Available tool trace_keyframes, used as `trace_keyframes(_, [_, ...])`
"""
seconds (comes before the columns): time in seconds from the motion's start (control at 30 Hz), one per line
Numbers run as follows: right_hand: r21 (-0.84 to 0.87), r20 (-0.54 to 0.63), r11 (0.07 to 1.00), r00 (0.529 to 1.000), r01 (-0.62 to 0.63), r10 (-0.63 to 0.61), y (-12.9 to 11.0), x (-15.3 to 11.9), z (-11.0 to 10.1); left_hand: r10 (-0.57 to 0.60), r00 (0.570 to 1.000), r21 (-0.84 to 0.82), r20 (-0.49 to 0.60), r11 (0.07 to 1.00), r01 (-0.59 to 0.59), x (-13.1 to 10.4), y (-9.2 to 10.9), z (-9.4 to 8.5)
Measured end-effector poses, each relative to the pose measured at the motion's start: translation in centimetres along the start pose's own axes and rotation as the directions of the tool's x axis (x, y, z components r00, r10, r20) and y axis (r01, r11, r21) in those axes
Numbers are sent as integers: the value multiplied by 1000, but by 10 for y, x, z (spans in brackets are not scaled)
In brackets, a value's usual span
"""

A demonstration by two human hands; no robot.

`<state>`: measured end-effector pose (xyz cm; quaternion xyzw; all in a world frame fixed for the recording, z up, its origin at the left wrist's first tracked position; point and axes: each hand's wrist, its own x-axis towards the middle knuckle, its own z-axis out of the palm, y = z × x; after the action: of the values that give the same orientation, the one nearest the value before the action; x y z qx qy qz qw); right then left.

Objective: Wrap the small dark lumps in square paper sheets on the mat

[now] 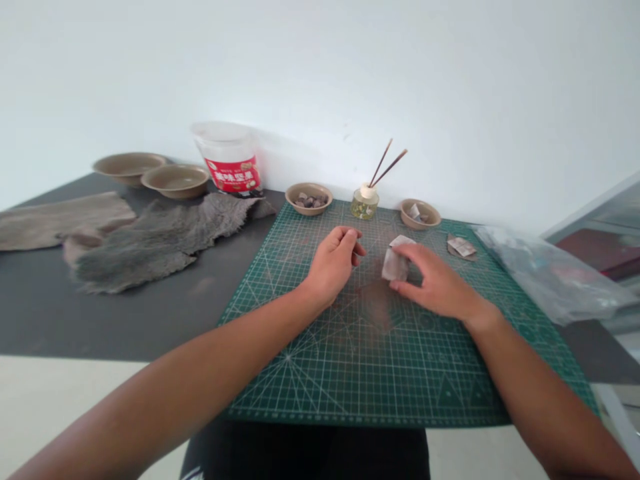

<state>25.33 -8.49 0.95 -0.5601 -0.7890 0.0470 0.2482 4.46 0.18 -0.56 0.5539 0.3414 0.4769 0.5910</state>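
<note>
My left hand (336, 261) hovers above the middle of the green cutting mat (320, 373), its fingers curled and the thumb pressed to the index finger. Whatever it may pinch is hidden or too small to make out. To its right, my right hand (435, 279) has thumb and fingers at the right side of a small, pale, folded piece of paper (397, 261), slightly blurred. Beyond the right hand, another folded printed paper (461, 247) lies on the mat. Behind it, a small tan bowl (421, 223) holds folded paper bits.
Along the wall stand a tan bowl (309, 211) of dark chunks, a reed diffuser (365, 203) and a clear tub (231, 163) with a red label. Two bowls (177, 190) and grey rags (150, 243) lie left. A plastic bag (555, 277) covers the mat's right edge.
</note>
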Motion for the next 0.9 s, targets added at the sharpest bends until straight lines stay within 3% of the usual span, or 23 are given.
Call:
trace_keyframes(0.07, [-92, -229, 984, 965, -152, 128, 26, 1, -13, -12, 1000, 14, 7, 1000, 12, 1, -2, 0])
trace_keyframes(0.17, [-200, -457, 843, 808, -499, 370, 77, -3, -31, -27, 999, 18, 19, 999, 26, 2, -4, 0])
trace_keyframes(0.23, [-240, -480, 692, 703, -681, 525, 110, -8, -36, -29, 999, 25, 25, 999, 28, 3, -5, 0])
trace_keyframes(0.3, [-291, -425, 605, 666, -741, 613, 134, -13, -34, -27, 999, 35, 26, 999, 26, 3, -5, 1])
trace_keyframes(0.4, [-322, -357, 609, 689, -725, 631, 147, -13, -25, -30, 999, 40, 23, 999, 29, 4, -5, 1])
trace_keyframes(0.5, [-349, -360, 654, 740, -671, 568, 136, -4, -18, -31, 999, 32, 15, 999, 31, 4, -5, 0])
trace_keyframes(0.63, [-357, -223, 830, 902, -428, 369, 102, 7, -8, -35, 999, 14, 10, 999, 35, 5, -4, 0])
trace_keyframes(0.7, [-340, -139, 885, 947, -319, 288, 89, 9, -2, -40, 999, 7, 7, 999, 39, 5, -4, 0])
trace_keyframes(0.9, [-283, -23, 906, 947, -315, 322, 81, 9, 7, -36, 999, 5, 4, 999, 35, 4, -2, 1])
